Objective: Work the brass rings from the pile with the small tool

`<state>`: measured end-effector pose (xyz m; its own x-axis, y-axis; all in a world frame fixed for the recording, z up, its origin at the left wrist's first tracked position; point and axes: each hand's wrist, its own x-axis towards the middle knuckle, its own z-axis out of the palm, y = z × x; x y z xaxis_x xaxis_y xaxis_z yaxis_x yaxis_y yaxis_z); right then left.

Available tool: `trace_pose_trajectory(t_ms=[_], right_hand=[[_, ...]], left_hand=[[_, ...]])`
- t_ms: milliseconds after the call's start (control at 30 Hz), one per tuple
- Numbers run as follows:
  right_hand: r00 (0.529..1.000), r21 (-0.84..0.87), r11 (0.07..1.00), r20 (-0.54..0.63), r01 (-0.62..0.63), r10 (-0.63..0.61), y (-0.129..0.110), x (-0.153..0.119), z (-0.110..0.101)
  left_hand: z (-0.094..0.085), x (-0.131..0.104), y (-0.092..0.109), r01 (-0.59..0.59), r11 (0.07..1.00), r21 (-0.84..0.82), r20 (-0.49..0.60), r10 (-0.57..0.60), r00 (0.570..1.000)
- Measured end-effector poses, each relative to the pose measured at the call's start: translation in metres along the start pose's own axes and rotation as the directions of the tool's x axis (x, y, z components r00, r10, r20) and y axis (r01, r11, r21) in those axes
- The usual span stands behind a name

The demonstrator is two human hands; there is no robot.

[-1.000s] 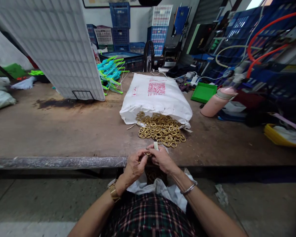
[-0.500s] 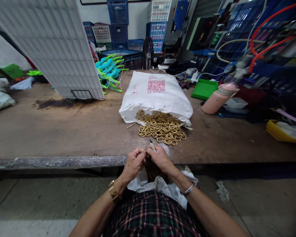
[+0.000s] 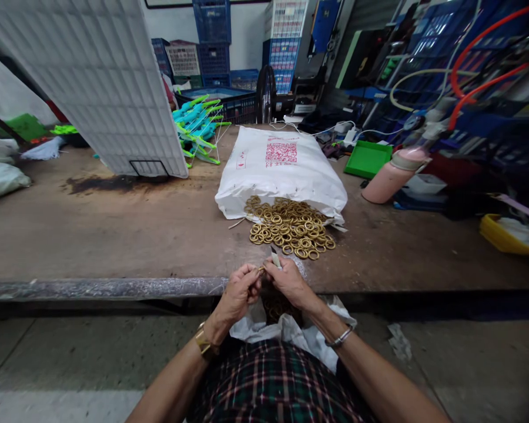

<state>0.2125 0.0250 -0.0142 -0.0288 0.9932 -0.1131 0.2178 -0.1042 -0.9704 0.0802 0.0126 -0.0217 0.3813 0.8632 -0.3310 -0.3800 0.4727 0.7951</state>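
Note:
My left hand [image 3: 242,289] pinches a small gold ring [image 3: 261,269] at the table's front edge. Close beside it, my right hand [image 3: 287,282] is closed round a knife [image 3: 275,258] with a pale handle, its dark tip pointing up and away; its fingertips meet the ring. Just beyond my hands, a heap of gold rings [image 3: 291,229] spills from the mouth of a white sack [image 3: 282,170] with red print. Below my hands, more rings [image 3: 280,308] lie in a white bag [image 3: 286,329] on my lap, partly hidden by my hands.
The brown table [image 3: 114,235] holds a tall white ribbed panel [image 3: 110,88] at the left and turquoise and green plastic parts [image 3: 200,126] behind. To the right are a green tray [image 3: 368,159], a pink bottle [image 3: 390,179] and a yellow container [image 3: 506,238].
The gold ring between my fingertips shows more clearly now. My hands have shifted very slightly, and the whole view has moved a little to the right.

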Motion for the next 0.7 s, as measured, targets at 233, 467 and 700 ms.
trace_pose_trajectory(t_ms=[233,467,700], right_hand=[[0.981,-0.438,0.878,0.060,0.194,-0.187,0.012,-0.007,-0.004],[0.953,-0.529,0.794,0.213,0.299,-0.217,0.012,-0.012,-0.003],[0.942,-0.532,0.787,0.282,0.313,-0.184,0.006,-0.011,-0.005]], left_hand=[[-0.003,-0.001,0.003,-0.038,0.999,-0.022,-0.003,0.038,0.999],[-0.003,-0.002,0.002,-0.098,0.993,0.060,-0.024,0.100,0.995],[-0.007,-0.002,-0.002,-0.154,0.973,0.173,-0.021,0.160,0.987]])
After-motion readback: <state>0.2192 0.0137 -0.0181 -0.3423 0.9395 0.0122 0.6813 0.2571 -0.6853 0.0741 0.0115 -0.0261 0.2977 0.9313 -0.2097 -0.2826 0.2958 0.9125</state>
